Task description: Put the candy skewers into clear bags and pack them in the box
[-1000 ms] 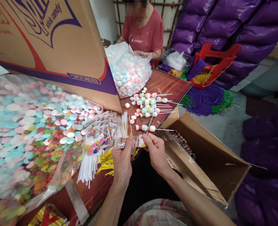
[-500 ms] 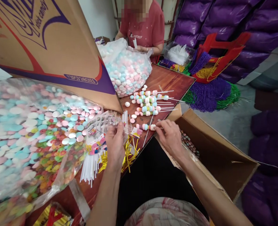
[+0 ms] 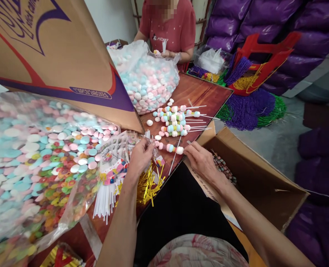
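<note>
My right hand (image 3: 200, 157) pinches the stick end of a candy skewer (image 3: 168, 147), which is strung with pink, white, blue and yellow sweets and held level above the table edge. At its far end, my left hand (image 3: 142, 152) is closed, thumb against fingers, on what looks like a clear plastic bag (image 3: 151, 142), mostly hidden by the fingers. A loose white stick (image 3: 173, 163) lies below the skewer. Beyond it is a pile of finished candy skewers (image 3: 175, 120). Printed clear bags (image 3: 112, 157), white sticks (image 3: 104, 202) and gold twist ties (image 3: 150, 185) lie around my left hand.
A large bag of loose candies (image 3: 22, 159) covers the left side, with a tall carton (image 3: 69, 55) behind. Another candy bag (image 3: 150, 83) stands near a co-worker (image 3: 170, 33). An open cardboard box (image 3: 253, 178) sits right of my lap. A red stool (image 3: 264, 63) holds beaded strings.
My left hand has moved to the skewer's far end, and more of the skewer now shows between my hands. My right hand still pinches its stick. The co-worker's hands have shifted slightly.
</note>
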A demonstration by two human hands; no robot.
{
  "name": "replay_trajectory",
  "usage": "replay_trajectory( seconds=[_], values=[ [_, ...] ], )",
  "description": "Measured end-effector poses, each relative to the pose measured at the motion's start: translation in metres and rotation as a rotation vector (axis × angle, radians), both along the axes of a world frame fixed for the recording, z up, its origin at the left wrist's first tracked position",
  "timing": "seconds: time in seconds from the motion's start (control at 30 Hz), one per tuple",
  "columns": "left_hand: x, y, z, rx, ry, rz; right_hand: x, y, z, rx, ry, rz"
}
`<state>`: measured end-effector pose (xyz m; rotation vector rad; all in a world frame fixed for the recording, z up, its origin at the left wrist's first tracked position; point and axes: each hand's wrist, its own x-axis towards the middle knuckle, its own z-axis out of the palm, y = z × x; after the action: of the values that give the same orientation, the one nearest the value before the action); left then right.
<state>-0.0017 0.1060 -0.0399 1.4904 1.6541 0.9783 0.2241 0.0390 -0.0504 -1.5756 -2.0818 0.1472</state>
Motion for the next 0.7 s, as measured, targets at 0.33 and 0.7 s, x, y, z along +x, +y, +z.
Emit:
replay_trajectory(
  seconds=[0.33,0.7],
  values=[
    [-0.008,-0.001,-0.009,-0.015,-0.058,-0.146,-0.013,0.004,0.021,-0.142,-0.179,-0.096],
    [-0.007,-0.003,-0.015,0.036,-0.098,-0.178,-0.025,0.007,0.05,-0.361,-0.395,-0.092]
  ],
)
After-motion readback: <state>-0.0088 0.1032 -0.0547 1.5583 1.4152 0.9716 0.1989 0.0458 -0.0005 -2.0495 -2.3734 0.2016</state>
